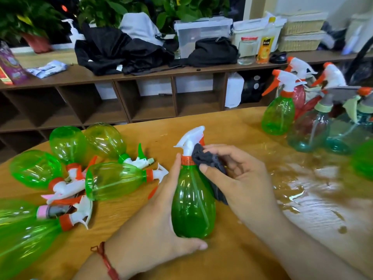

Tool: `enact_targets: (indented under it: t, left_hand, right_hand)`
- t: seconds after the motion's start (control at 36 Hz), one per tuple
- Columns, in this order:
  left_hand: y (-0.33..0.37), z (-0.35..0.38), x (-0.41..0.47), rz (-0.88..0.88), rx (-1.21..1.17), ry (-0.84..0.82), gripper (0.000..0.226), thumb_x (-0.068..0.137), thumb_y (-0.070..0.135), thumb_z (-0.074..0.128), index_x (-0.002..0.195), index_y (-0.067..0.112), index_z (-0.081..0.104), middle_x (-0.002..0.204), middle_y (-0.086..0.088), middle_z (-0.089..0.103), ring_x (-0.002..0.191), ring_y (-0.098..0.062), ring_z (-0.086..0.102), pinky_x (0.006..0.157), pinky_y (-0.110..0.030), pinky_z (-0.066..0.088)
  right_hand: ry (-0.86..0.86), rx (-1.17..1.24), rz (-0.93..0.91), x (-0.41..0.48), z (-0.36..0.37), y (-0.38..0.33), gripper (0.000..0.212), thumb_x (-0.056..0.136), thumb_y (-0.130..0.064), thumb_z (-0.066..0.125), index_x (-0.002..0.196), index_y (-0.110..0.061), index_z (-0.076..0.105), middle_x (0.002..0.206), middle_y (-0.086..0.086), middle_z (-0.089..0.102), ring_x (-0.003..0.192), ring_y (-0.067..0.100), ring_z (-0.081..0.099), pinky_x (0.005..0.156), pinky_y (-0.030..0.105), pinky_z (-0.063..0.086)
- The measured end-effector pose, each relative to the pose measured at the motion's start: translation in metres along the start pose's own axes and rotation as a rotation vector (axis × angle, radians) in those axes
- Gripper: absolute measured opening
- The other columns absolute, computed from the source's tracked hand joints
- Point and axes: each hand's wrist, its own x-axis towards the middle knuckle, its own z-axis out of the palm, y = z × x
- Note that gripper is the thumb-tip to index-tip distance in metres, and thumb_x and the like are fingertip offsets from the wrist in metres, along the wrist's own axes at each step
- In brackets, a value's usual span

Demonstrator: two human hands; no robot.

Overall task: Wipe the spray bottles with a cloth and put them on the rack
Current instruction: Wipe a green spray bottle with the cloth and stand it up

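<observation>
Holding the spray bottle (192, 199), left hand (153, 225) wraps its body; right hand (242, 178) clutches cloth (210, 160) against neck

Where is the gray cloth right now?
In the head view, the gray cloth is near the middle, held in the right hand against the neck of the green spray bottle.

Held spray bottle (192, 203): translucent green body, orange collar, white trigger head. Cloth (210, 164): plain dark grey. Table (232, 126): yellow-brown wood grain, glossy. Lying bottles (117, 179) at left: green bodies, orange collars, white heads. One has a pink collar (42, 211). Yellow-green bottle (104, 139): green collar and trigger. Standing at right: green bottle (278, 116), red bottle (299, 96), teal bottle (306, 136) with pale olive collar. Wrist cord (105, 259): red. Shelf unit (141, 77): dark brown. Clothes pile (121, 51): black.
</observation>
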Motion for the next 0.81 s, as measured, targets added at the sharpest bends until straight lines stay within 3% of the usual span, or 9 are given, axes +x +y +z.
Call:
enact_targets:
  t: [0.06,0.08,0.19,0.33,0.39,0.47,0.56,0.69,0.81]
  left_hand:
    - [-0.006,0.004,-0.011,0.148,0.136,-0.005,0.145,0.055,0.056,0.102,0.139,0.087,-0.012,0.154,0.058,0.016,0.146,0.024,0.022,0.121,-0.014,0.024]
    - [-0.009,0.004,-0.015,0.17,0.157,0.011,0.147,0.056,0.051,0.103,0.141,0.085,-0.012,0.155,0.057,0.015,0.148,0.022,0.021,0.122,-0.017,0.025]
    - [-0.011,0.004,-0.015,0.179,0.096,0.085,0.152,0.054,0.058,0.103,0.159,0.066,-0.006,0.158,0.052,0.021,0.15,0.016,0.027,0.124,-0.027,0.03]
    - [-0.006,0.002,-0.019,0.195,0.096,0.134,0.15,0.054,0.056,0.103,0.162,0.063,-0.001,0.162,0.043,0.027,0.151,0.013,0.03,0.125,-0.031,0.033]
    - [-0.008,0.001,-0.018,0.181,0.065,0.155,0.148,0.055,0.054,0.102,0.162,0.062,0.001,0.164,0.034,0.035,0.152,0.005,0.036,0.125,-0.038,0.036]
    - [-0.009,-0.001,-0.016,0.184,0.064,0.168,0.146,0.057,0.053,0.101,0.161,0.064,-0.001,0.166,0.028,0.036,0.153,0.004,0.035,0.126,-0.038,0.034]
    - [-0.008,-0.002,-0.016,0.202,0.063,0.149,0.144,0.058,0.055,0.1,0.161,0.064,0.0,0.168,0.028,0.032,0.154,0.001,0.034,0.126,-0.044,0.035]
    - [-0.003,0.001,-0.02,0.255,0.097,0.136,0.143,0.059,0.053,0.1,0.165,0.058,0.003,0.166,0.039,0.025,0.155,0.005,0.029,0.126,-0.039,0.033]
    - [-0.012,0.004,-0.016,0.21,0.031,0.2,0.144,0.06,0.045,0.104,0.165,0.055,0.006,0.156,0.043,0.038,0.147,0.011,0.039,0.118,-0.014,0.035]
  right_hand:
    - [-0.045,0.015,-0.009,0.0,-0.001,0.003,0.031,0.085,0.003,0.083,0.109,-0.015,0.078,0.121,-0.005,0.077,0.115,0.013,0.072,0.101,0.025,0.055]
    - [-0.075,0.022,-0.008,0.0,-0.002,0.005,0.03,0.086,0.0,0.083,0.113,-0.014,0.078,0.125,-0.004,0.075,0.119,0.014,0.071,0.103,0.026,0.055]
    - [-0.195,-0.061,-0.01,-0.003,-0.004,0.011,0.03,0.091,-0.016,0.081,0.121,-0.022,0.08,0.139,-0.011,0.069,0.132,0.012,0.063,0.113,0.037,0.05]
    - [-0.188,-0.274,-0.12,-0.004,-0.007,0.003,0.027,0.089,-0.023,0.082,0.115,-0.028,0.082,0.129,-0.018,0.071,0.124,0.005,0.066,0.106,0.024,0.052]
    - [-0.226,-0.363,-0.199,-0.006,-0.012,0.003,0.025,0.09,-0.024,0.082,0.115,-0.027,0.082,0.129,-0.016,0.071,0.123,0.013,0.067,0.104,0.029,0.054]
    - [-0.267,-0.43,-0.311,-0.009,-0.019,0.008,0.024,0.092,-0.022,0.079,0.116,-0.025,0.082,0.132,-0.014,0.07,0.121,0.021,0.067,0.1,0.04,0.056]
    - [-0.236,-0.423,-0.342,-0.003,-0.017,0.007,0.025,0.094,-0.023,0.075,0.118,-0.023,0.08,0.133,-0.014,0.07,0.121,0.02,0.067,0.102,0.04,0.055]
    - [-0.268,-0.339,-0.313,0.008,-0.011,-0.003,0.024,0.099,-0.012,0.071,0.121,-0.012,0.079,0.137,-0.006,0.069,0.128,0.017,0.066,0.107,0.038,0.054]
    - [-0.359,-0.406,-0.38,0.002,-0.013,0.001,0.026,0.101,-0.007,0.068,0.124,-0.013,0.078,0.142,-0.005,0.068,0.135,0.014,0.061,0.112,0.04,0.051]
